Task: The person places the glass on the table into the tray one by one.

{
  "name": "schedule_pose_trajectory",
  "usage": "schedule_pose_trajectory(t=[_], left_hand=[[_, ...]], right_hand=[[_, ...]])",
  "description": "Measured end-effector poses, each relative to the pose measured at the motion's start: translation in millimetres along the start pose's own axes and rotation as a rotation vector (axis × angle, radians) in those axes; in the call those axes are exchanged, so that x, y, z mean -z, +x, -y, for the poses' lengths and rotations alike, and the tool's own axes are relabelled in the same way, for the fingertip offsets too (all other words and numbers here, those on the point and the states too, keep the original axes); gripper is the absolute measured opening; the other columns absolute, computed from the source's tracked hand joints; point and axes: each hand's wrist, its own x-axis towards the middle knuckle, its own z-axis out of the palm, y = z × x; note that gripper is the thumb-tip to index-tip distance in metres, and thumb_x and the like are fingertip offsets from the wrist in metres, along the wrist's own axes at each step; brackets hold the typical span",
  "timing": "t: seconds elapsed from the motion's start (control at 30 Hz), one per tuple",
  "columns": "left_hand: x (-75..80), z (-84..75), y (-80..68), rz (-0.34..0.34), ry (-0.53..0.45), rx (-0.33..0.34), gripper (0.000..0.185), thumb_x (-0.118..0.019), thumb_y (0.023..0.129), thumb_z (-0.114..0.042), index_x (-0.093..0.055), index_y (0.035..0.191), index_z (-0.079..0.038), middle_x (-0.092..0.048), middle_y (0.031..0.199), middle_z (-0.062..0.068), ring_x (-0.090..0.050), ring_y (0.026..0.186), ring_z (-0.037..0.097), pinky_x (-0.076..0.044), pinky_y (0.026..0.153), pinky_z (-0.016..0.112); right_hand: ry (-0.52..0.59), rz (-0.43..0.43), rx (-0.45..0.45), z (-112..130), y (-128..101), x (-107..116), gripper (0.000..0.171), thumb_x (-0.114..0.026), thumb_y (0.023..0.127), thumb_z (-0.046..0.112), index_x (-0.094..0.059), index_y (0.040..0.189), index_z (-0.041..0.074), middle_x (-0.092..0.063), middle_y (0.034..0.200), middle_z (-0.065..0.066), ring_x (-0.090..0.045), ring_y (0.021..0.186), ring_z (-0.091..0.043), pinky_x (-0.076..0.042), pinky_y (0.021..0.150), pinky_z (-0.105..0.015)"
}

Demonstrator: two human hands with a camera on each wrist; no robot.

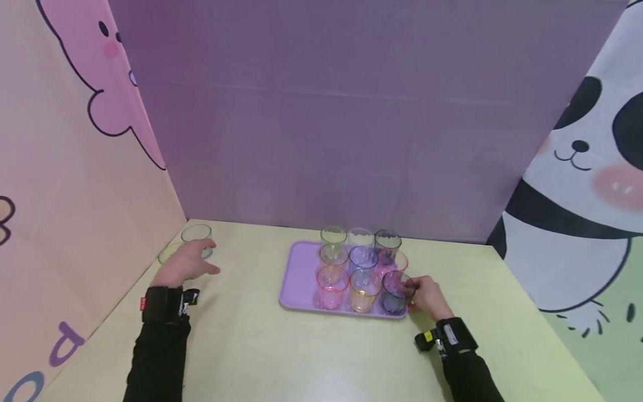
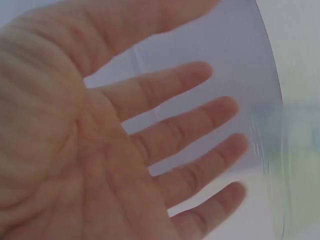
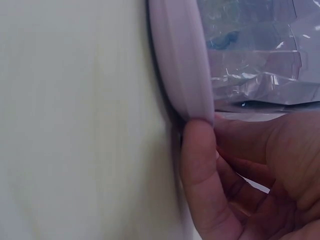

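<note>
A lilac tray (image 1: 298, 279) on the pale table carries several tinted glasses in rows. My right hand (image 1: 426, 297) is at the tray's front right corner, beside a dark blue glass (image 1: 395, 293). In the right wrist view its thumb (image 3: 200, 170) lies against the tray rim (image 3: 180, 65), and the fingers curl in next to it below the base of the glass (image 3: 260, 75). My left hand (image 1: 187, 263) hovers at the far left with fingers spread (image 2: 190, 125), holding nothing. It is just in front of a clear glass (image 1: 197, 233).
A second pale glass or dish (image 1: 168, 252) sits partly hidden behind my left hand, close to the pink wall (image 1: 75, 195). A purple wall stands at the back and a panda-print wall (image 1: 577, 195) on the right. Bare tabletop (image 1: 251, 346) lies between my arms.
</note>
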Motion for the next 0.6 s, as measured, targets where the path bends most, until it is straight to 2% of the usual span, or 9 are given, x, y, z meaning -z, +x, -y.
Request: schedule_pose_trajectory(t=[0.2, 0.43, 0.6], left_hand=[[15.9, 22.7, -14.7, 0.039, -0.031, 0.060, 0.059, -0.074, 0.072, -0.027, -0.052, 0.120, -0.002, -0.046, 0.121, 0.032, -0.044, 0.106, 0.046, -0.041, 0.079, 0.056], [19.4, 33.3, -23.4, 0.137, -0.055, 0.132, 0.067, -0.076, 0.070, -0.036, -0.049, 0.125, -0.007, -0.040, 0.125, 0.033, -0.042, 0.106, 0.047, -0.040, 0.076, 0.058], [18.1, 34.6, -23.5, 0.114, -0.063, 0.128, 0.073, -0.077, 0.069, -0.033, -0.046, 0.128, -0.005, -0.037, 0.130, 0.032, -0.035, 0.113, 0.049, -0.034, 0.084, 0.064]], right_hand=[[0.009, -0.011, 0.007, -1, 2, 0, 0.007, -0.060, 0.079, -0.004, -0.065, 0.080, -0.001, -0.065, 0.084, -0.014, -0.061, 0.064, -0.019, -0.054, 0.052, -0.031], [0.054, -0.003, 0.014, -4, 2, 0, 0.008, -0.062, 0.080, 0.000, -0.067, 0.086, -0.003, -0.065, 0.084, -0.015, -0.061, 0.060, -0.018, -0.054, 0.052, -0.032], [0.054, 0.007, 0.027, -4, 1, 0, 0.009, -0.062, 0.081, 0.001, -0.066, 0.087, -0.004, -0.065, 0.083, -0.015, -0.061, 0.060, -0.018, -0.054, 0.052, -0.032]])
